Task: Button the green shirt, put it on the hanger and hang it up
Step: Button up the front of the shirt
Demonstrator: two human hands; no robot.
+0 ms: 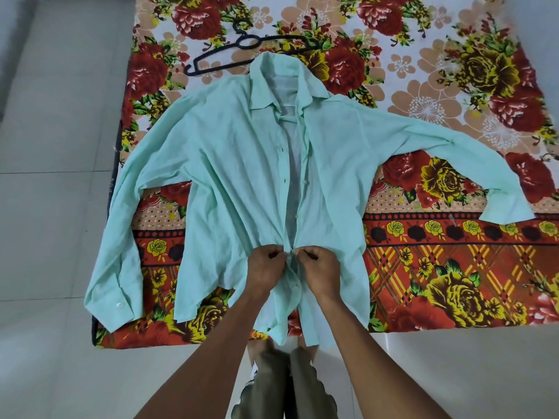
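We found the shirt (230, 182) spread face up on the mattress (453, 252), collar at the far end, hem toward us and hanging over the near edge. One sleeve lay out to the left, its cuff near the left edge; the other stretched right, cuff close to the right border of the view. The hanger (242, 49) lay flat on the mattress just behind the collar, slightly to its left, its right end tucked under the collar. Our left hand (266, 267) and right hand (319, 269) sat side by side on the lower front placket, each pinching one front edge, nearly touching. The floor (54, 207) lay left of and before the mattress.
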